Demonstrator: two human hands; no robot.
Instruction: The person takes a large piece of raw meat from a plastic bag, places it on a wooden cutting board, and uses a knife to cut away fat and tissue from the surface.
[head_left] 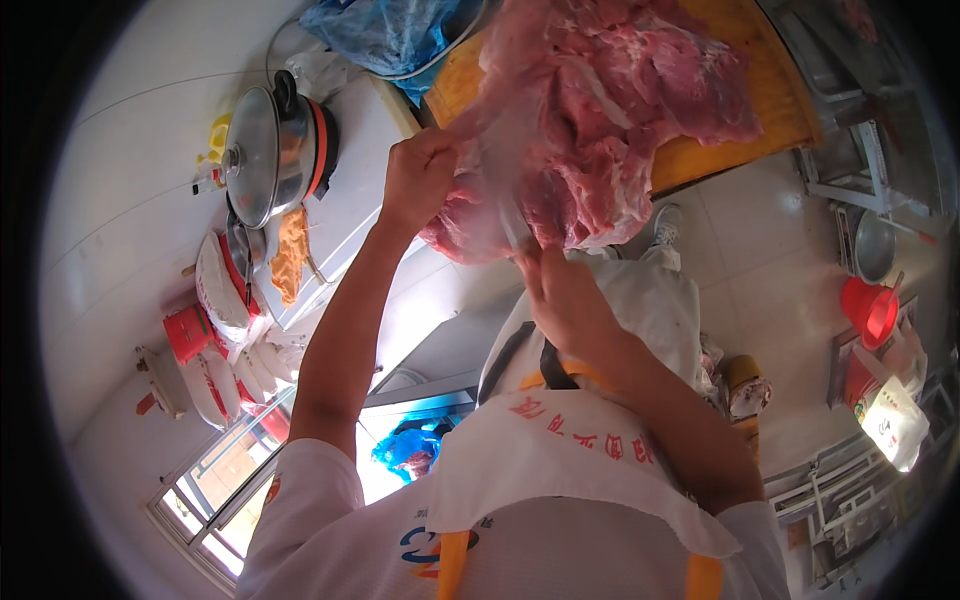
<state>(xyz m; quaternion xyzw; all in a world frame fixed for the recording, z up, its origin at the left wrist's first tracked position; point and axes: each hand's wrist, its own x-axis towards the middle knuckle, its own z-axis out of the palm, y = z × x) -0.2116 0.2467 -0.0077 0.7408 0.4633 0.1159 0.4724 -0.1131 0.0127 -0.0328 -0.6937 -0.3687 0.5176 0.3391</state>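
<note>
A large slab of raw meat (600,110) lies on a wooden cutting board (700,160), its near end hanging over the board's edge. My left hand (422,175) is closed on the left edge of the meat. In my right hand (565,300) is a knife (512,222), its blade against the near end of the meat. The knife's handle is hidden inside my fingers, and the blade looks partly blurred over the pale surface of the meat.
Left of the board, a white table (355,180) bears a lidded electric pot (265,155) and an orange cloth (290,255). A blue plastic bag (385,35) lies behind. At right stand a metal rack (850,170) and a red bucket (868,310). My shoe (667,228) shows below the board.
</note>
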